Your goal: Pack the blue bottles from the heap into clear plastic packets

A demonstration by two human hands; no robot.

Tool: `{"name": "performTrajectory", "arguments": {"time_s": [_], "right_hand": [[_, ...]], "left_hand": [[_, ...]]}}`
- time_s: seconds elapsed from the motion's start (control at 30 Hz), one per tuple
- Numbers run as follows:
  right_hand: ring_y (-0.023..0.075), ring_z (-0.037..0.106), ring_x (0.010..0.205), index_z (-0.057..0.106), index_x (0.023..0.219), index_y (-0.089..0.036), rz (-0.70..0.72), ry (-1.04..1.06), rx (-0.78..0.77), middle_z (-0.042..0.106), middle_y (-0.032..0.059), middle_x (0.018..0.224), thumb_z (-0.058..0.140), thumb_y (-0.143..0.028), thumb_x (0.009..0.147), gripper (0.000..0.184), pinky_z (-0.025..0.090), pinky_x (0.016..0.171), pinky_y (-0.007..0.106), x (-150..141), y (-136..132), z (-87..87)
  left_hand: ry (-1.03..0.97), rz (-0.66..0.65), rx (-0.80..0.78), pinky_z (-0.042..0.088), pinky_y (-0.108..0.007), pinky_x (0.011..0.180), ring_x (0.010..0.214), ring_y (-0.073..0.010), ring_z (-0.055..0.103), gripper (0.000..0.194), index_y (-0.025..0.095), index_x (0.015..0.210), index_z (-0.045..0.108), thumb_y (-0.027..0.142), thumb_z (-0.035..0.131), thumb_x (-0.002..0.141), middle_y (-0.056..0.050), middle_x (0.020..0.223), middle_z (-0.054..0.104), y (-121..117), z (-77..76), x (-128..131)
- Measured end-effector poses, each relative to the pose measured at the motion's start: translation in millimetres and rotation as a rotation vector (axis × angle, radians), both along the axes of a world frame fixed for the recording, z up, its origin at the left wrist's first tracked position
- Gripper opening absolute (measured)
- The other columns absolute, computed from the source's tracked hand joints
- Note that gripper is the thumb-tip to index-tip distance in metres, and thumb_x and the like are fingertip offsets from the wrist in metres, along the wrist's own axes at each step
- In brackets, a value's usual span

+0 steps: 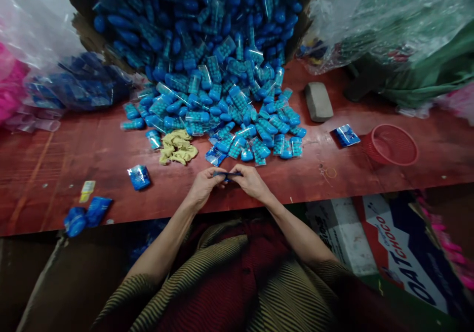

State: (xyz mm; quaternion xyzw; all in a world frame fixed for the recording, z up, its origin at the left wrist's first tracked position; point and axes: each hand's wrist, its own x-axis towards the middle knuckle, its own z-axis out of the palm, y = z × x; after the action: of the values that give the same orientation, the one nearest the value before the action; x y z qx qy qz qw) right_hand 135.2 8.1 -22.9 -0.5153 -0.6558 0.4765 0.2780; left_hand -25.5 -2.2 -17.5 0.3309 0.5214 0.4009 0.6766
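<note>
My left hand [203,187] and my right hand [252,182] meet at the front edge of the red table. Between their thumbs and fingers they pinch a small dark blue wrapper [227,175], one end in each hand. Its far side and most of my fingertips are hidden. Just beyond my hands lies a shiny blue packet [215,156], touching a large heap of clear containers with blue ends [237,100], filled with small blue-green balls. Left of that packet rests a crumpled yellow cloth-like piece [178,147].
A blue packet [139,177] and several others lie left on the red table [296,174]. To the right are a grey block [318,102], another blue packet [346,135] and a red plastic basket [394,145]. Behind the heap stands an open cardboard box [83,33]; plastic bags flank it.
</note>
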Motion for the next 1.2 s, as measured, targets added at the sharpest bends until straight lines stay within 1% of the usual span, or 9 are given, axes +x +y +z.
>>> {"name": "performTrajectory", "arguments": {"time_s": [0.13, 0.27, 0.33, 0.43, 0.57, 0.8, 1.0, 1.13, 1.2], "right_hand": [[0.0087, 0.051, 0.057, 0.059, 0.067, -0.015, -0.006, 0.059, -0.125, 0.060, -0.0031, 0.059, 0.058, -0.028, 0.079, 0.018, 0.037, 0.055, 0.019, -2.8, -1.2, -2.6], [0.0092, 0.056, 0.056, 0.055, 0.071, -0.015, 0.025, 0.246, -0.274, 0.063, -0.0009, 0.064, 0.052, -0.033, 0.082, 0.021, 0.041, 0.053, 0.020, -5.1, -2.7, -6.5], [0.0098, 0.058, 0.057, 0.052, 0.071, -0.017, 0.001, 0.271, -0.225, 0.063, -0.0007, 0.064, 0.049, -0.035, 0.084, 0.023, 0.043, 0.055, 0.020, -7.7, -5.7, -6.8], [0.0096, 0.056, 0.053, 0.048, 0.070, -0.019, -0.098, 0.219, -0.107, 0.060, -0.0021, 0.060, 0.044, -0.037, 0.088, 0.026, 0.042, 0.053, 0.020, -14.5, -13.0, -5.4], [0.0096, 0.051, 0.048, 0.046, 0.070, -0.020, -0.183, 0.207, -0.082, 0.055, -0.0022, 0.057, 0.038, -0.036, 0.090, 0.027, 0.042, 0.051, 0.021, -21.1, -21.4, -4.1], [0.0101, 0.050, 0.057, 0.055, 0.080, -0.019, -0.104, 0.138, -0.036, 0.055, -0.0026, 0.066, 0.049, -0.035, 0.084, 0.017, 0.040, 0.055, 0.021, -10.7, -16.8, 5.3], [0.0104, 0.051, 0.059, 0.050, 0.072, -0.019, -0.173, 0.183, -0.024, 0.055, -0.0024, 0.064, 0.045, -0.035, 0.086, 0.022, 0.038, 0.056, 0.021, -19.4, -17.1, 3.8], [0.0097, 0.047, 0.054, 0.043, 0.066, -0.020, -0.190, 0.131, 0.033, 0.049, -0.0037, 0.057, 0.040, -0.036, 0.089, 0.029, 0.034, 0.053, 0.021, -22.5, -19.3, -2.0], [0.0091, 0.044, 0.052, 0.041, 0.064, -0.020, -0.169, 0.133, 0.039, 0.045, -0.0048, 0.055, 0.039, -0.038, 0.090, 0.031, 0.032, 0.053, 0.021, -20.2, -16.9, -3.1]], "left_hand": [[0.062, 0.158, 0.028, 0.042, -0.020, 0.050, 0.047, -0.0079, 0.051, 0.017, 0.013, 0.066, 0.065, 0.025, 0.074, 0.058, 0.002, 0.053, 0.060, -9.3, -4.4, 13.9], [-0.084, 0.270, -0.058, 0.041, -0.020, 0.047, 0.044, -0.0074, 0.049, 0.026, 0.013, 0.058, 0.057, 0.031, 0.076, 0.055, 0.003, 0.047, 0.055, -14.4, -6.1, 23.3], [-0.156, 0.274, -0.095, 0.040, -0.020, 0.045, 0.043, -0.0077, 0.049, 0.029, 0.014, 0.057, 0.055, 0.032, 0.077, 0.055, 0.003, 0.045, 0.052, -15.5, -3.8, 27.4], [-0.196, 0.309, -0.109, 0.040, -0.021, 0.043, 0.042, -0.0085, 0.049, 0.028, 0.015, 0.059, 0.053, 0.032, 0.075, 0.058, 0.005, 0.044, 0.048, -16.2, -0.1, 35.0], [-0.154, 0.368, -0.107, 0.037, -0.020, 0.039, 0.038, -0.0071, 0.045, 0.026, 0.017, 0.058, 0.050, 0.031, 0.072, 0.063, 0.007, 0.042, 0.045, -17.1, 0.9, 42.7], [0.048, 0.294, -0.016, 0.046, -0.021, 0.047, 0.049, -0.0094, 0.055, 0.024, 0.013, 0.070, 0.062, 0.030, 0.074, 0.059, 0.002, 0.058, 0.062, -22.0, 4.8, 25.8], [-0.060, 0.358, -0.042, 0.043, -0.021, 0.042, 0.040, -0.0088, 0.051, 0.027, 0.014, 0.067, 0.057, 0.033, 0.075, 0.058, 0.004, 0.048, 0.056, -25.5, 4.7, 29.2], [-0.120, 0.305, -0.022, 0.039, -0.019, 0.040, 0.039, -0.0083, 0.049, 0.036, 0.016, 0.053, 0.045, 0.034, 0.075, 0.059, 0.007, 0.041, 0.046, -26.7, 7.3, 35.2], [-0.143, 0.293, -0.028, 0.038, -0.019, 0.040, 0.040, -0.0083, 0.049, 0.039, 0.017, 0.051, 0.043, 0.037, 0.075, 0.059, 0.007, 0.040, 0.044, -27.3, 8.7, 35.1]]}}
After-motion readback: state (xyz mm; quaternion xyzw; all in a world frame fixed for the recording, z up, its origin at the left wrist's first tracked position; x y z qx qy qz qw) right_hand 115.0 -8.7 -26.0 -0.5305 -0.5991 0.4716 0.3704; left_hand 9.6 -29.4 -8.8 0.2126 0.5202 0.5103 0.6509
